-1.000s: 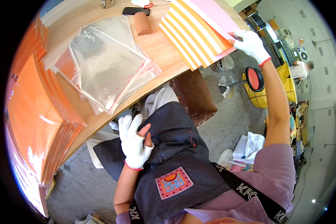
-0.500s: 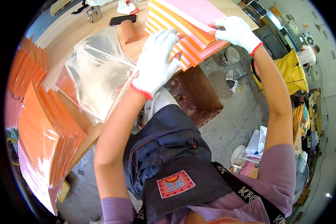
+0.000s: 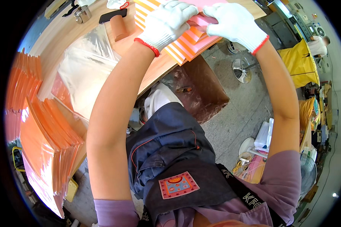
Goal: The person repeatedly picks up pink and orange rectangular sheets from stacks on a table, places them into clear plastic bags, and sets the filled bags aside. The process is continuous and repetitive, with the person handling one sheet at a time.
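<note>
Both my hands wear white knit gloves with red cuffs, bare fingertips showing. They come together at the near edge of a fanned stack of pink and orange-and-white paper sheets (image 3: 182, 48) at the table's far right. My left hand (image 3: 167, 23) is closed on the sheets' edge, its fingers bent over the top. Opposite it, my right hand (image 3: 236, 25) pinches the same edge between thumb and fingers. The gloves partly hide the sheets between them, so how many sheets are held cannot be seen.
Clear plastic sleeves (image 3: 89, 62) lie left of my left forearm. Beyond them are a curved brown piece (image 3: 119, 28), a black phone (image 3: 113, 16) and a metal cup (image 3: 82, 14). Tall stacks of orange wrapped sheets (image 3: 51, 128) stand at left. A brown lined box (image 3: 206, 90) sits below the table edge.
My left hand has moved up and right from above the striped sheets to their edge and closed there. My right hand has shifted left and up, so the two now nearly meet.
</note>
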Motion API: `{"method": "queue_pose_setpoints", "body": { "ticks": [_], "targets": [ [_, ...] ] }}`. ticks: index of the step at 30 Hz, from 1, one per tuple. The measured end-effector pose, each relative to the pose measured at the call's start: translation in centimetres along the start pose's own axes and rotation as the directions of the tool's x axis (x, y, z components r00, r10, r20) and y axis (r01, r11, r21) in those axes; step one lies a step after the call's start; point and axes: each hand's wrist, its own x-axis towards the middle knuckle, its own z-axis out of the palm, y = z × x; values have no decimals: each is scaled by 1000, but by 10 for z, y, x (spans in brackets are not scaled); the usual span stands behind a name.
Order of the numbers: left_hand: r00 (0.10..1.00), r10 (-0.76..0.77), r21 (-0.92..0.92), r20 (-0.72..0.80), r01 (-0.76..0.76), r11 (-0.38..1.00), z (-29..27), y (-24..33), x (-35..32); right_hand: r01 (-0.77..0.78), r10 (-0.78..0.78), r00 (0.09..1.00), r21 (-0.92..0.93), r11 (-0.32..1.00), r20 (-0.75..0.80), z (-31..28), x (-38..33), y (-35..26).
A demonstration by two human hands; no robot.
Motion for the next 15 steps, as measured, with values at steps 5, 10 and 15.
{"method": "queue_pose_setpoints", "body": {
  "ticks": [5,10,15],
  "targets": [
    [996,-80,-11,38,80,997,10,0,0,248,-208,924,89,965,-322,38,-18,39],
    [1000,-12,-58,-21,10,998,5,1,2,158,-24,970,551,819,-243,41,-10,34],
    [1000,1,-86,-30,-4,996,6,-1,3,233,-145,948,308,922,-282,38,-8,38]
  ]
}}
